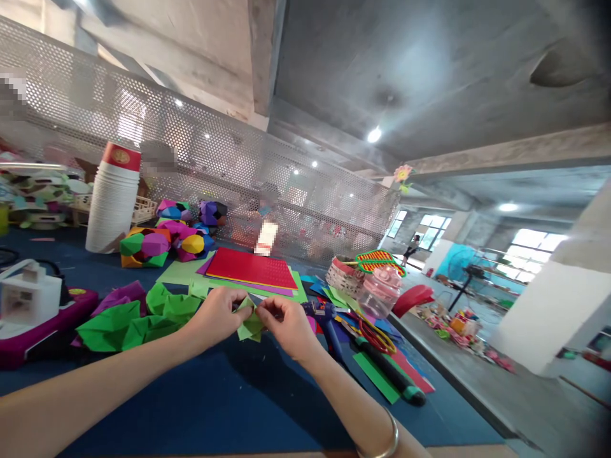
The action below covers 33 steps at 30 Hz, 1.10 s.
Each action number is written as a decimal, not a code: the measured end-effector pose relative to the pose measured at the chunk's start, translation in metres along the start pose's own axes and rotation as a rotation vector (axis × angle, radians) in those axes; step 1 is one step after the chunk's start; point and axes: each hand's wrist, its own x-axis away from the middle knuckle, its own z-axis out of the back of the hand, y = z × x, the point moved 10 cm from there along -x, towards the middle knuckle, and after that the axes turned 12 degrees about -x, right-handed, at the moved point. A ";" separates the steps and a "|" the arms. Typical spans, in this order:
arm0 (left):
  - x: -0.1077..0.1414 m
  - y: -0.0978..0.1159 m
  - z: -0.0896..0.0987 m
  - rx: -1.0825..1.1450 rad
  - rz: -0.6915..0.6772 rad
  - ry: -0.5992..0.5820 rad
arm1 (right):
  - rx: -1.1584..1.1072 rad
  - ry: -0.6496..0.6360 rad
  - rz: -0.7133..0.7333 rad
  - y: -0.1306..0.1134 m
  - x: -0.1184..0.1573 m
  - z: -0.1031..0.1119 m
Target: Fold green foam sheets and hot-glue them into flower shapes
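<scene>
Between my two hands, just above the blue tabletop (210, 407), is a folded piece of light green paper (250, 327). My left hand (224, 318) pinches it from the left with thumb and forefinger. On the other side, my right hand (289, 323) has its fingertips closed at the paper's upper right edge. Behind the hands lies a stack of coloured paper sheets (252, 268), red on top. Folded bright green paper pieces (112, 326) sit left of my left hand. A blue glue gun (329, 318) rests right beside my right hand.
A tall stack of paper cups (111, 203) and several multicoloured paper balls (146, 247) stand at the back left. At left is a purple power strip (48, 331). To the right are scissors (375, 331), a black-handled tool (391, 372), a pink-lidded jar (380, 291) and the table edge.
</scene>
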 end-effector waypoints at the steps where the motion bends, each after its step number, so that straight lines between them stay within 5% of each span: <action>1: 0.001 0.002 -0.001 -0.033 -0.016 0.005 | 0.058 0.023 0.030 -0.004 0.001 0.001; 10: 0.003 0.018 -0.005 -0.184 -0.159 -0.006 | 0.457 0.099 0.299 -0.034 0.013 0.000; 22: 0.012 0.032 -0.001 -0.396 -0.215 0.108 | 0.571 0.155 0.306 -0.035 0.021 -0.007; 33: 0.007 0.027 0.009 -0.453 -0.170 0.182 | 0.131 0.116 0.143 -0.014 0.004 0.006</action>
